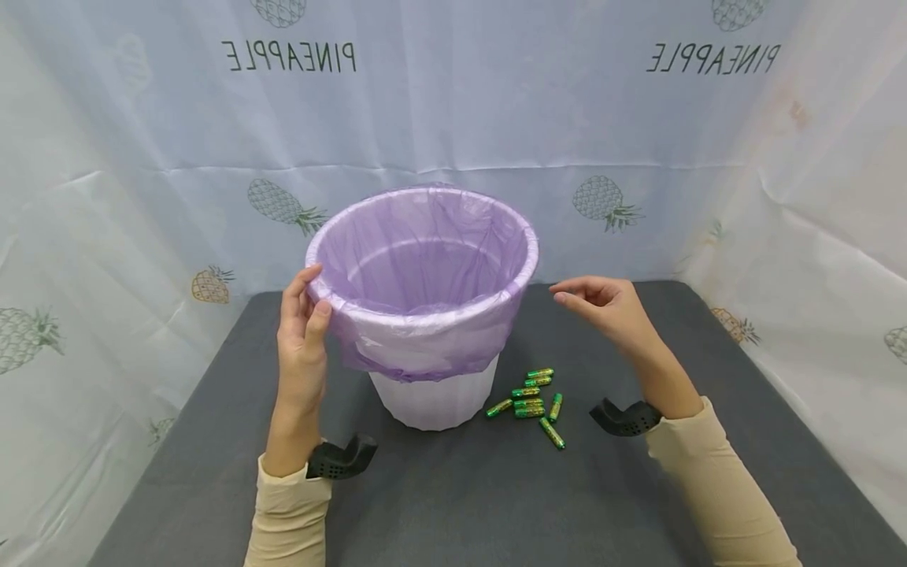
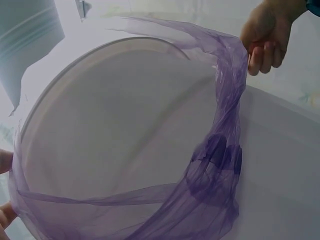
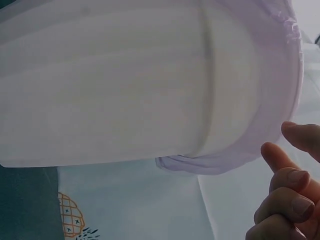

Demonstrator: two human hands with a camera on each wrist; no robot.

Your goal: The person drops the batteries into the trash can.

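A white trash can (image 1: 432,398) stands upright, lined with a thin purple trash bag (image 1: 425,346) folded down over its rim. At the can's left side, my left hand (image 1: 301,346) holds the bag-covered rim between fingers and thumb; the left wrist view shows two of its fingertips (image 2: 6,162) at the left edge. My right hand (image 1: 602,307) hovers right of the can, its fingers bent and holding nothing. In the right wrist view its thumb and index finger (image 3: 275,155) are near the bag's edge, with a gap between them.
Several small green batteries (image 1: 527,403) lie on the dark grey tabletop (image 1: 453,504), right of the can's base. White curtains (image 1: 460,94) printed with pineapples surround the table. Each wrist wears a black camera mount (image 1: 343,458).
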